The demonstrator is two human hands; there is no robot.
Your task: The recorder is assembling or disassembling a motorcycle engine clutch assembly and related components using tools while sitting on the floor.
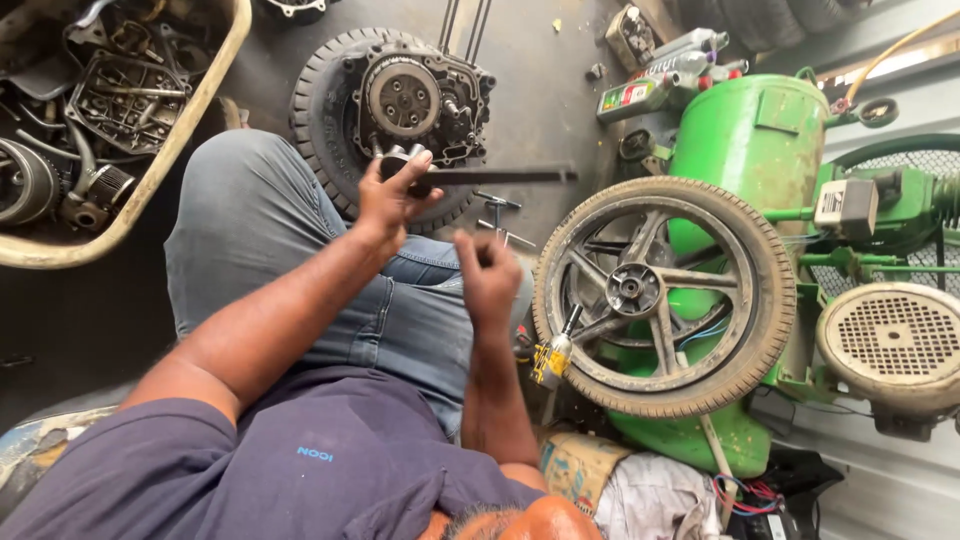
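Observation:
My left hand (pixel 392 195) grips a small dark metal part (pixel 400 160) fixed at the end of a long black bar (pixel 500 176) that runs off to the right. Just beyond it an engine case with a round clutch (pixel 405 97) rests on a tyre (pixel 316 105) on the floor. My right hand (pixel 488 280) is raised over my knee, blurred, with its fingers curled; whether it holds something small I cannot tell. My jeans-clad legs (pixel 260 220) lie under both hands.
A motorcycle wheel (pixel 662 295) leans on a green air compressor (pixel 760 150) at right. A T-handle tool (pixel 500 220) lies on the floor. A tub of engine parts (pixel 90 110) sits at upper left. Bottles (pixel 660 75) stand at the back.

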